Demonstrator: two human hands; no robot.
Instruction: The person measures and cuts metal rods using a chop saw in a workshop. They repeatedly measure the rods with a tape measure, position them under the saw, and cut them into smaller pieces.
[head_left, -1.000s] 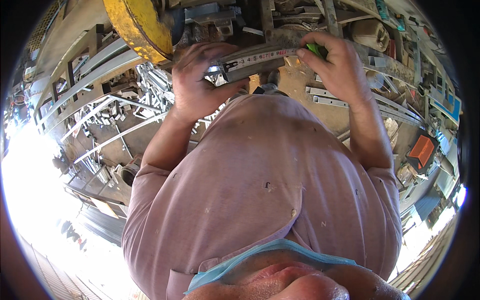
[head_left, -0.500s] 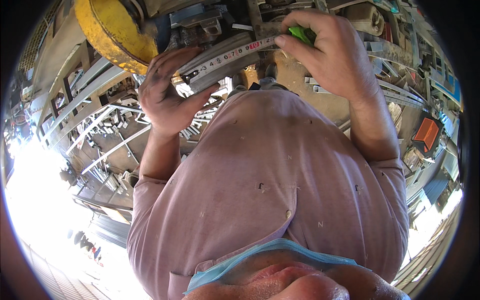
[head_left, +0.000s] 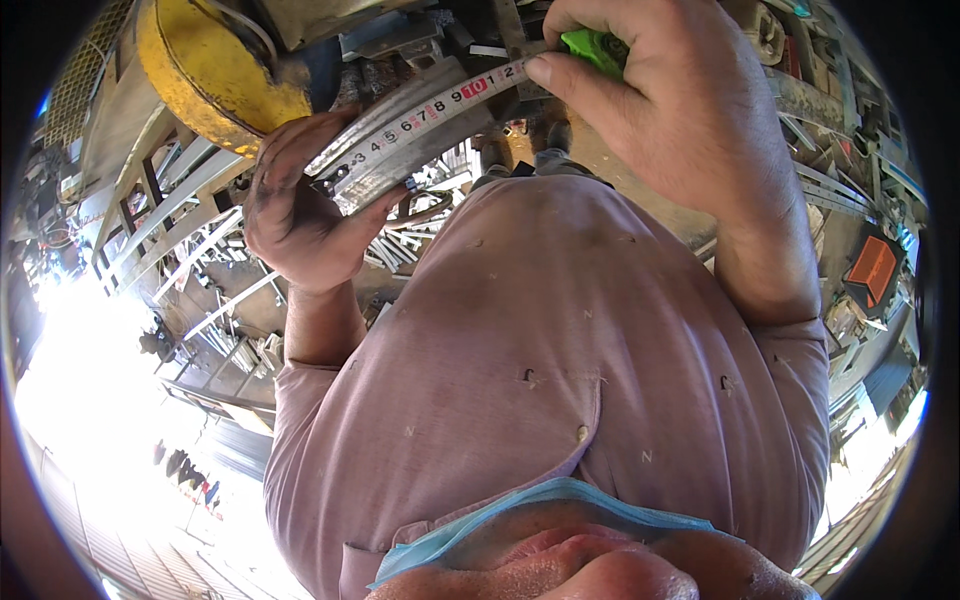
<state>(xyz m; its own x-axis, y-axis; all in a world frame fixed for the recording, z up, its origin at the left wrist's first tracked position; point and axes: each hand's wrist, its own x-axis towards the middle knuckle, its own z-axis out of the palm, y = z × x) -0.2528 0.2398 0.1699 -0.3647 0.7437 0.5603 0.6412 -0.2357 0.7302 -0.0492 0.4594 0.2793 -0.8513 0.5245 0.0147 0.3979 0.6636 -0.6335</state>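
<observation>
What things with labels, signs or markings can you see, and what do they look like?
Tape measure blade: top middle, stretched between the left hand and the right hand; a pale strip with black and red markings.
Tape measure case: top, under the right fingers; bright green.
Orange panel: far right; a tilted square with a dark rim, too small to tell if it is a sign.
No screens or packages show.

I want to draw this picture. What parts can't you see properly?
- Green tape measure case: mostly hidden inside the right hand, head view.
- Metal strip under the tape: its end is covered by the left hand.
- Yellow round guard: cut off by the picture's top edge.
</observation>
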